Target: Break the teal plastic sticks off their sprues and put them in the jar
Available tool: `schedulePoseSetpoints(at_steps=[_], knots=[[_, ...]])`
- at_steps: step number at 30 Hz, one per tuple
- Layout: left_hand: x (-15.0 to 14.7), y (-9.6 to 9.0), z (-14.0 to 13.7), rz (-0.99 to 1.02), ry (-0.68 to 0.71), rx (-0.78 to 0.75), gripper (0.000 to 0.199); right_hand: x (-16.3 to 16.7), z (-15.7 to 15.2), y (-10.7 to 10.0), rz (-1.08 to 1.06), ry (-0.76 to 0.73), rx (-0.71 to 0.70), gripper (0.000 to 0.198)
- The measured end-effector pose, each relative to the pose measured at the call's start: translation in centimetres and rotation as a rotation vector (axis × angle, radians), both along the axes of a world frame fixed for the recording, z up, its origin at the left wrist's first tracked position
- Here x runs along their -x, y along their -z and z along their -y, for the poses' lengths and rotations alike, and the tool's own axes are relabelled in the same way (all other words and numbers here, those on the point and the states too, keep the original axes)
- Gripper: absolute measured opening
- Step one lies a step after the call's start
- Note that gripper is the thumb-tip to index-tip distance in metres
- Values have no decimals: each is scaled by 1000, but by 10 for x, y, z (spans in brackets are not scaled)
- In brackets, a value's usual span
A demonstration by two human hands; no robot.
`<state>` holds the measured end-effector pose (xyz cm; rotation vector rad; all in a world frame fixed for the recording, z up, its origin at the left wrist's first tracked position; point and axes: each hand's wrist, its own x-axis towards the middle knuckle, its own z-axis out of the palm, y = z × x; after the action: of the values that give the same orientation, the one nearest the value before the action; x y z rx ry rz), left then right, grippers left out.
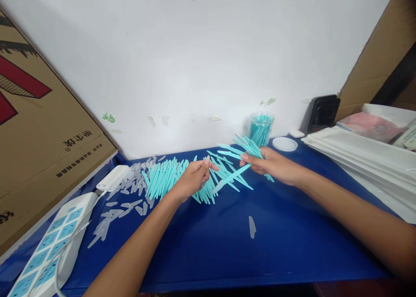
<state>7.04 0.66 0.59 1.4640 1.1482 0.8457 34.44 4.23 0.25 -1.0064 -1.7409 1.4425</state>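
Observation:
A fanned bunch of turquoise eyebrow razors point(248, 146) is gripped in my right hand point(264, 162), one of them sticking out low to the left. My left hand point(195, 177) is closed with thumb and forefinger together; whatever they pinch, if anything, is too small to make out. Beneath and beside it lies a wide pile of turquoise eyebrow razors point(162, 177), partly hidden by the hand. Left of that pile are many loose translucent blade covers point(133, 180). One more translucent cover point(252, 227) lies alone nearer the table's front.
Behind my right hand stands a clear jar point(261, 130) holding turquoise razors, with a white round lid point(285, 144) beside it. A power strip point(52, 249) and white charger point(113, 178) sit left on the blue table point(208, 253). Stacked white trays point(357, 167) and cardboard point(48, 128) flank it.

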Motion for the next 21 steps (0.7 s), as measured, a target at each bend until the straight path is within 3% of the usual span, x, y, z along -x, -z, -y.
schedulePoseSetpoints(at_steps=[4,11,16,21], knots=[[4,-6,2,-9,69,44,46,-2,0,-2,34,6,-21,57],[8,-1,0,-422,33,-469,44,-8,-1,-6,110,-41,-67,58],[9,-4,-2,-546,85,-575,46,-13,-3,-11,200,-115,-128,52],[12,0,-5,-684,-20,-745,36,-15,-4,-10,206,-181,-115,50]])
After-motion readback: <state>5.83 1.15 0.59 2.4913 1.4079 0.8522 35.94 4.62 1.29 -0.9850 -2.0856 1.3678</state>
